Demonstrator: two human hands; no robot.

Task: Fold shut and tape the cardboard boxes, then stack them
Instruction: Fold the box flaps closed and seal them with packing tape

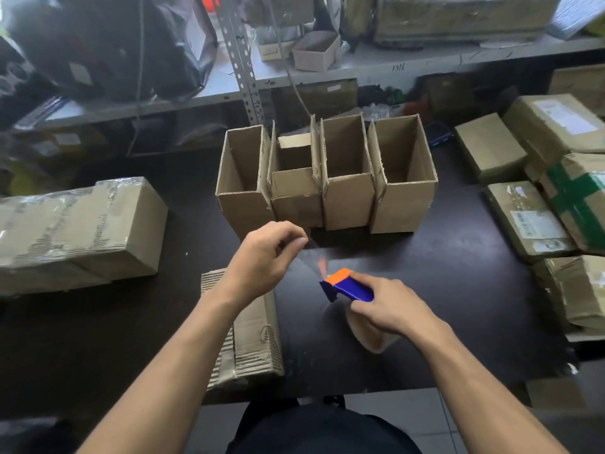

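So the table has four open boxes standing in a row across the middle, side by side and touching, openings up. Behind them runs a shelf with a small open box sitting on it, plus bags off to the left. Left of the row, well apart, there's a big taped box lying on its side. A sealed box lies at the near edge, under the left forearm. Right side of the table is a pile of sealed parcels, some on top of others. In front of the row: left hand just before the second box, right hand beside it, holding a tape dispenser.
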